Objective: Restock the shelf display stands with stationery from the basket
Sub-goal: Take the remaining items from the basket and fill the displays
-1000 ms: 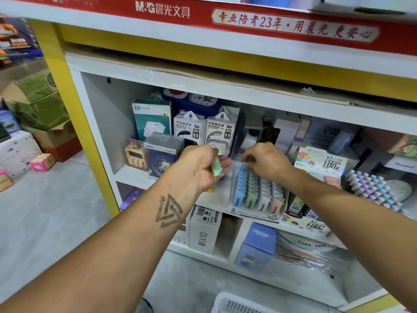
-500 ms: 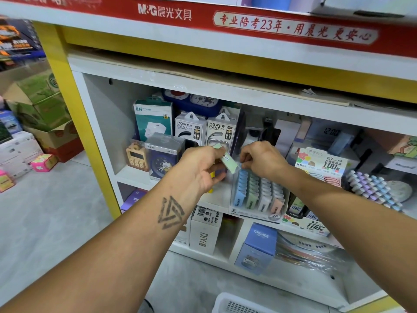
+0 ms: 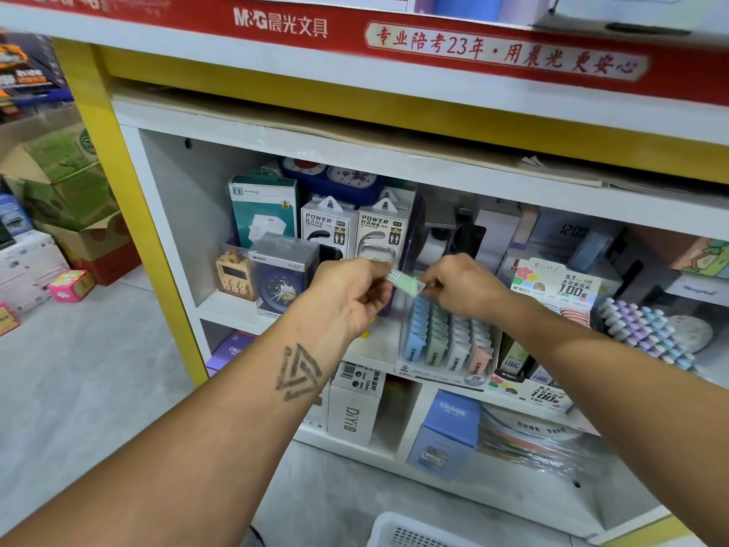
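A small green stationery pack (image 3: 406, 283) hangs in the air between both hands, just above the back of the display stand (image 3: 445, 369). My left hand (image 3: 351, 294) pinches its left end and my right hand (image 3: 461, 284) pinches its right end. The stand sits on the middle shelf and holds rows of blue, green, white and pink packs (image 3: 449, 337). A rim of the white basket (image 3: 398, 531) shows at the bottom edge, on the floor. What my left palm may hold besides the pack is hidden, apart from a speck of yellow below it.
Power bank boxes (image 3: 355, 227) and boxed clocks (image 3: 280, 270) stand left of the stand. A lead refill display (image 3: 552, 286) and pastel pens (image 3: 647, 329) lie to the right. Boxes fill the lower shelf (image 3: 445, 432). Cartons (image 3: 67, 191) are stacked on the floor at left.
My left hand turned the green pack from upright to lying sideways and brought it rightward. My right hand lifted from the stand's rows and took hold of its other end.
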Demonstrator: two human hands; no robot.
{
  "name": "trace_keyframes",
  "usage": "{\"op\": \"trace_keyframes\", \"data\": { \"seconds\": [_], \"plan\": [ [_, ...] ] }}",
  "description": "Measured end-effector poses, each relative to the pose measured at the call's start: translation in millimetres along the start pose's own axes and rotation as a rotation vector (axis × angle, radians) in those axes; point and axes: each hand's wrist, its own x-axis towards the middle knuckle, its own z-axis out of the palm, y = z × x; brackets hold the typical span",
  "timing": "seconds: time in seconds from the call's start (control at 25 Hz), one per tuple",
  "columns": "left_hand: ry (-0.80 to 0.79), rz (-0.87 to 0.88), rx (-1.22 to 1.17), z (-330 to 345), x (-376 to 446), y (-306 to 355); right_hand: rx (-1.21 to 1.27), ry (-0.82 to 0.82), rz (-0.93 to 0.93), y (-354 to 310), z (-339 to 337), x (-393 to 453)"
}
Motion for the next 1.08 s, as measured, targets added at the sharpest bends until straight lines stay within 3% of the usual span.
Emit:
{"op": "trace_keyframes", "data": {
  "seconds": [0.2, 0.36, 0.44, 0.52, 0.6, 0.68, 0.84, 1.08],
  "plan": [
    [0.026, -0.016, -0.061, 12.2, 6.1, -3.6, 0.596, 0.020, -0.222, -12.7, -35.2, -41.8],
    [-0.044, -0.060, -0.117, 32.0, 7.0, -17.6, 0.606, 0.200, -0.214, -11.4, -47.6, -55.5],
    [0.009, 0.050, 0.104, 40.0, 10.2, -26.8, 0.539, 0.311, -0.077, -0.1, -49.1, -48.8],
    [0.070, 0.355, 0.732, 40.6, 19.2, -37.5, 0.380, 0.353, 0.050, 11.8, -44.4, -36.0],
    [-0.015, 0.645, 1.359, 37.6, 22.5, -51.6, 0.187, 0.311, 0.094, 19.0, -33.9, -20.5],
    [-0.160, 0.703, 1.654, 34.1, 29.4, -68.8, -0.037, 0.268, 0.105, 19.6, -21.4, -8.3],
    [-0.308, 0.604, 1.847, 30.3, 40.6, -87.5, -0.189, 0.213, 0.164, 20.4, -0.6, 2.8],
    [-0.319, 0.607, 1.794, 29.2, 39.4, -87.1, -0.056, 0.103, 0.129, 22.0, 4.6, 10.0]
  ]
}}
